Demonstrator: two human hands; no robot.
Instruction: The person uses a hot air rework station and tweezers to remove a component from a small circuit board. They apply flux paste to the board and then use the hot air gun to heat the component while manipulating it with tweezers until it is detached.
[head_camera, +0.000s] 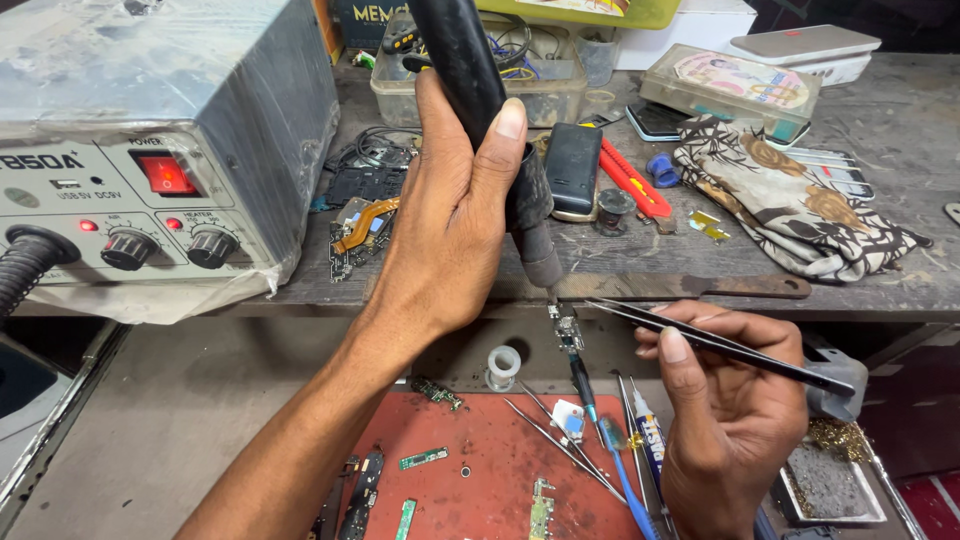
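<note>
My left hand (450, 215) grips a black hot-air wand (470, 70), its nozzle (540, 255) pointing down at a small circuit board (567, 328) held upright in a clamp. My right hand (725, 410) holds black tweezers (720, 345), with their tips just right of that small board. The wand's nozzle tip hangs just above the board; whether it touches it I cannot tell.
A grey rework station (150, 140) with a lit red switch stands at the left. The red mat (480, 480) below holds small board pieces, spare tweezers (560, 445) and a glue tube (648, 440). A patterned cloth (800, 205), a dark phone (572, 165) and boxes clutter the wooden shelf.
</note>
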